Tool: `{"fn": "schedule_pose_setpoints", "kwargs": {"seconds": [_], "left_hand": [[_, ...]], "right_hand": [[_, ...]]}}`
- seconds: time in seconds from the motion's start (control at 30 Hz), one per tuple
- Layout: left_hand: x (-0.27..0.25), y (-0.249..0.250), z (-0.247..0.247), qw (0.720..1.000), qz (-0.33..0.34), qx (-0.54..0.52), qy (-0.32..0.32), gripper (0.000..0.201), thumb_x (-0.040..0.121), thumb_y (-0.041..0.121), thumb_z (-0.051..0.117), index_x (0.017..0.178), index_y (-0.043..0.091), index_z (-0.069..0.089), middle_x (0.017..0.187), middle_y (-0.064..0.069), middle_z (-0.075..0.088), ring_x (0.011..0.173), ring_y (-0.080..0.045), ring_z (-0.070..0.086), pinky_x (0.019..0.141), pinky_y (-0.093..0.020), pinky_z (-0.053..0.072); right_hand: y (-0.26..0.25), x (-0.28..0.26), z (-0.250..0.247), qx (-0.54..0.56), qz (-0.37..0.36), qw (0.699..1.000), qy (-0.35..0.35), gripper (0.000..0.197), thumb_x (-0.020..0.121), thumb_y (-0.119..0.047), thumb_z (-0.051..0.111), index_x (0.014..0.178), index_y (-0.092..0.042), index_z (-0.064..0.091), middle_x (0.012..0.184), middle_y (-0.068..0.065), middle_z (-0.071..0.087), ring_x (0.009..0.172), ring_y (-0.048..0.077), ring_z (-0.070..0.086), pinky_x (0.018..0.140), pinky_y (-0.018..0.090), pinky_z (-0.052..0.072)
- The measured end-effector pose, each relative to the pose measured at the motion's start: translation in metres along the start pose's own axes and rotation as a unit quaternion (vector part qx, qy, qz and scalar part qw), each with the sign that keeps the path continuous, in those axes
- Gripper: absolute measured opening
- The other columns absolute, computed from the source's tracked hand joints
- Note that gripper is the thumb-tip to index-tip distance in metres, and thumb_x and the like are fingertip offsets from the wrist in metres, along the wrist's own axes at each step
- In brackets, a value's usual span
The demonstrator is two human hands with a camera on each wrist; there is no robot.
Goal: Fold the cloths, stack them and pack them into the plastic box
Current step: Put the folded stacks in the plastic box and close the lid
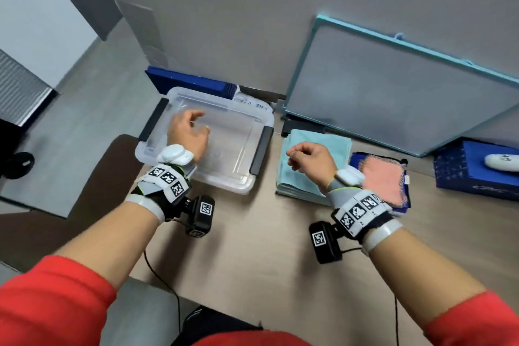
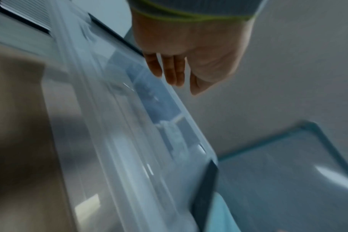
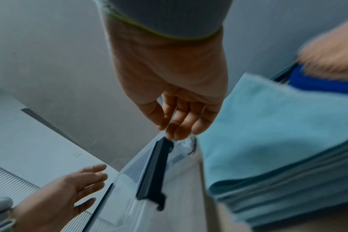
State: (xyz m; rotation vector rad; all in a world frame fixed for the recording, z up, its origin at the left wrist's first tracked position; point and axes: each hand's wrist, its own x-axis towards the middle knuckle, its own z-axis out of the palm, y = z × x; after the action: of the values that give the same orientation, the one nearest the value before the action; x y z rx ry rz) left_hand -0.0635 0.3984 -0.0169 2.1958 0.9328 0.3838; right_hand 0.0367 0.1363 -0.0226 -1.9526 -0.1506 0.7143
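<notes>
A clear plastic box (image 1: 241,177) with dark grey latches (image 1: 262,149) stands on the table at the left, and its lid looks closed. My left hand (image 1: 193,129) hovers over the lid with relaxed fingers and holds nothing; the left wrist view shows the left hand (image 2: 189,66) above the box (image 2: 129,141). A stack of folded light blue cloths (image 1: 317,140) lies right of the box. My right hand (image 1: 306,157) hangs above that stack, loosely curled and empty. In the right wrist view the right hand (image 3: 175,116) is over the box latch (image 3: 153,172), next to the cloth stack (image 3: 278,133). A pink cloth (image 1: 384,177) rests on a dark blue cloth (image 1: 358,157) further right.
A teal-framed whiteboard (image 1: 393,93) leans on the wall behind the cloths. A blue carton (image 1: 460,177) with a white device on it sits at the far right. A dark blue box (image 1: 191,84) lies behind the plastic box. A brown chair (image 1: 106,182) stands left of the table.
</notes>
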Motion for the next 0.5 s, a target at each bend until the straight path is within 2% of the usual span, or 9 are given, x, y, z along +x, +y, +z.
{"fn": "schedule_pose_setpoints", "kwargs": {"seconds": [0.07,0.1,0.13,0.2,0.3,0.4,0.5], "left_hand": [[0.024,-0.025,-0.019,0.995,-0.041,0.082,0.046,0.048,0.08,0.024,0.069,0.126,0.02,0.056,0.13,-0.011,0.052,0.12,-0.031,0.048,0.102,-0.043,0.042],[0.032,-0.035,-0.026,0.989,-0.078,0.112,0.049,0.055,0.079,0.026,0.068,0.131,0.02,0.052,0.136,-0.012,0.047,0.127,-0.034,0.042,0.106,-0.045,0.038],[0.041,-0.045,-0.032,0.984,-0.115,0.133,0.037,0.062,0.079,0.028,0.067,0.136,0.019,0.047,0.142,-0.012,0.043,0.131,-0.035,0.037,0.109,-0.046,0.034],[0.051,-0.062,-0.04,0.974,-0.175,0.145,-0.017,0.071,0.079,0.03,0.066,0.143,0.015,0.038,0.146,-0.014,0.042,0.133,-0.036,0.038,0.109,-0.045,0.032],[0.061,-0.085,-0.05,0.974,-0.201,0.075,-0.078,0.063,0.084,0.036,0.062,0.139,0.015,0.04,0.128,-0.014,0.059,0.112,-0.037,0.057,0.096,-0.04,0.043],[0.05,-0.1,-0.057,0.972,-0.212,0.055,-0.086,0.058,0.083,0.046,0.06,0.133,0.019,0.046,0.114,-0.008,0.066,0.095,-0.032,0.062,0.091,-0.039,0.048],[0.023,-0.119,-0.063,0.972,-0.22,0.064,-0.046,0.051,0.082,0.048,0.06,0.126,0.021,0.054,0.113,-0.008,0.068,0.101,-0.034,0.063,0.092,-0.038,0.048]], "right_hand": [[-0.011,0.01,0.031,0.0,0.025,1.0,0.002,0.007,0.088,-0.014,0.059,0.088,-0.018,0.066,0.086,0.008,0.069,0.068,0.019,0.063,0.064,0.025,0.049],[-0.013,0.014,0.042,-0.026,0.038,0.999,0.006,0.011,0.089,-0.021,0.061,0.099,-0.02,0.064,0.098,0.005,0.068,0.08,0.021,0.066,0.074,0.027,0.05],[-0.016,0.019,0.053,-0.062,0.05,0.997,0.007,0.026,0.089,-0.03,0.061,0.113,-0.019,0.06,0.11,0.003,0.065,0.095,0.024,0.066,0.083,0.026,0.047],[-0.019,0.025,0.071,-0.119,0.078,0.99,-0.005,0.052,0.091,-0.043,0.059,0.131,-0.011,0.049,0.124,0.005,0.06,0.114,0.028,0.059,0.086,0.024,0.039],[-0.023,0.033,0.096,-0.167,0.109,0.98,0.014,0.064,0.09,-0.051,0.054,0.129,-0.002,0.045,0.127,0.018,0.06,0.113,0.037,0.059,0.087,0.032,0.045],[-0.019,0.03,0.099,-0.216,0.105,0.97,0.048,0.057,0.093,-0.051,0.047,0.122,-0.002,0.048,0.12,0.02,0.062,0.105,0.037,0.061,0.077,0.033,0.042],[-0.016,0.018,0.096,-0.243,0.09,0.965,0.047,0.054,0.093,-0.051,0.045,0.12,-0.005,0.051,0.117,0.02,0.063,0.102,0.037,0.061,0.074,0.033,0.039]]}}
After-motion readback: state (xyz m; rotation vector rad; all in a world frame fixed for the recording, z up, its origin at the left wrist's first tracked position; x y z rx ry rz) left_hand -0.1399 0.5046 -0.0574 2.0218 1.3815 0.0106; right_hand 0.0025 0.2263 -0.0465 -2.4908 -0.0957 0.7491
